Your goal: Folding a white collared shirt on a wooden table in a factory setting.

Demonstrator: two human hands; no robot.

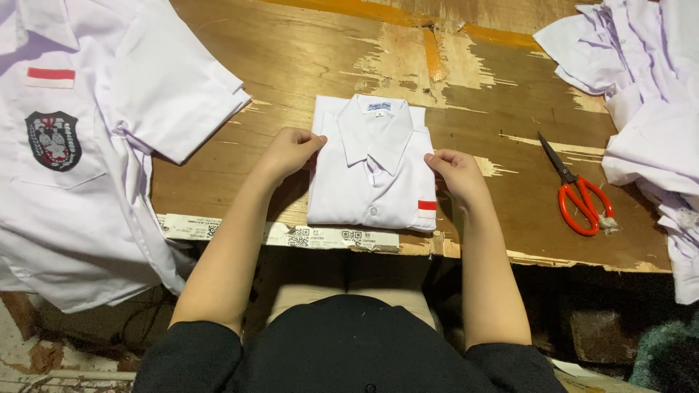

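Holding a folded white short-sleeved shirt with a pointed collar (373, 167) at centre frame, we keep both hands on its side edges. Our left hand (291, 151) is curled, fingers pinching the shirt's left edge just below the collar. Our right hand (457, 173) is likewise curled, pinching the right edge just above a small red-and-white rectangular patch (427, 209). The shirt lies flat, collar away from us, on the worn brown plywood tabletop (306, 58), its lower hem near the front edge. A strip of white printed labels (291, 234) runs along that edge, just below the shirt. Red-handled steel scissors (579, 191) lie to the right of the shirt, well apart from it, blades shut. An unfolded white shirt with a dark shield-shaped badge (80, 145) covers the left side of the frame. A heap of white cloth (648, 87) fills the upper right.
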